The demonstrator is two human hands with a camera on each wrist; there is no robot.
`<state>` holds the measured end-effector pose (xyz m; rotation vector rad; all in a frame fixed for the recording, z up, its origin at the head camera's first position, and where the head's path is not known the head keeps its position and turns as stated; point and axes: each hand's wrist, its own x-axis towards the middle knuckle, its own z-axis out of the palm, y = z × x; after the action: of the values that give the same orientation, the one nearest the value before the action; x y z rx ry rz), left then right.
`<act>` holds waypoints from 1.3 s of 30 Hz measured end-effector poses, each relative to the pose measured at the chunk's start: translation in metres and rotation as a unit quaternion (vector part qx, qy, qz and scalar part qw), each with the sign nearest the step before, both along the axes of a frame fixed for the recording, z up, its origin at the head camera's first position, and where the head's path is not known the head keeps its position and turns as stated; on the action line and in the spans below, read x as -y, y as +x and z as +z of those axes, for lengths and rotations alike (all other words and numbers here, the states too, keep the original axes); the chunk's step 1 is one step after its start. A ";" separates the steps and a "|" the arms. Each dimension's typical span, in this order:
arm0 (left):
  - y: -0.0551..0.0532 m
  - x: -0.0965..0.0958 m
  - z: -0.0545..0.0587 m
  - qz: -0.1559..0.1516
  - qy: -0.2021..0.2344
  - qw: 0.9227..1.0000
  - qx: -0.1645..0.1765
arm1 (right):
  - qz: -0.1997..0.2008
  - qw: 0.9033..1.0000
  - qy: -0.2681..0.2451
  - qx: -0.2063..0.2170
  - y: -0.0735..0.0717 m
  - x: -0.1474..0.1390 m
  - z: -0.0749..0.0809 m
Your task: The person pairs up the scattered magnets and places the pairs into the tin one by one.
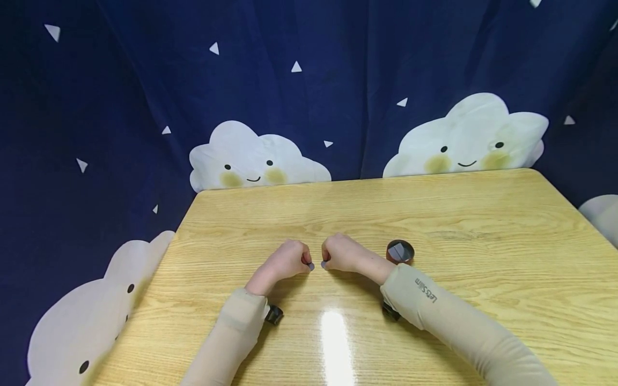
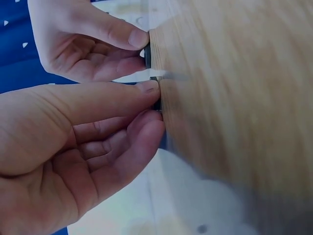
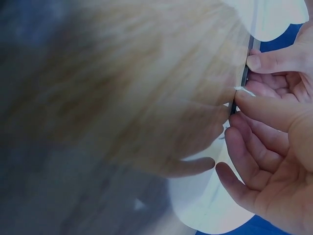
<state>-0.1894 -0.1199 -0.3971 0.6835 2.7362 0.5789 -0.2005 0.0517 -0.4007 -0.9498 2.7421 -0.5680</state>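
Over the middle of the table, my left hand (image 1: 288, 258) and my right hand (image 1: 343, 252) face each other with a narrow gap between. The left thumb and fingers pinch a small flat dark piece (image 2: 157, 98), its greyish face (image 1: 311, 266) showing in the head view. A similar small flat dark piece (image 3: 233, 105) is pinched between the right thumb and fingers. Both pieces stand on edge close to the wooden surface, their kind too small to make out. Beyond the right wrist is a small round reddish-brown container (image 1: 400, 252) with a dark inside and grey flat shapes in it.
A light wood-grain table (image 1: 483, 214) spreads under both arms, with a bright glare strip near its front. Dark blue curtain (image 1: 289, 32) with white clouds and triangles hangs behind and at the sides. Black wrist devices (image 1: 274, 314) sit under the sleeves.
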 end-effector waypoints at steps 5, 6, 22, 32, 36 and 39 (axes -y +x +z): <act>0.000 -0.001 -0.001 -0.002 0.002 1.000 -0.006 | -0.001 1.000 -0.004 0.004 0.000 0.000 -0.001; 0.000 -0.002 -0.001 -0.003 0.002 1.000 -0.009 | -0.001 1.000 -0.005 0.005 0.000 0.000 -0.001; -0.001 -0.005 -0.002 -0.009 0.006 1.000 -0.008 | 0.004 1.000 -0.004 0.016 0.001 0.002 0.002; 0.000 -0.008 0.000 -0.010 0.015 1.000 -0.003 | 0.010 1.000 -0.007 -0.003 0.001 0.002 0.002; 0.000 -0.009 0.000 -0.009 0.013 1.000 -0.001 | 0.012 1.000 -0.005 -0.010 0.001 0.002 0.001; 0.001 -0.009 -0.001 -0.007 0.014 1.000 -0.001 | 0.009 1.000 -0.003 -0.005 0.001 0.002 0.000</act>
<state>-0.1888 -0.1110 -0.3978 0.7093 2.7269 0.6145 -0.1996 0.0497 -0.4002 -0.9811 2.7390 -0.5706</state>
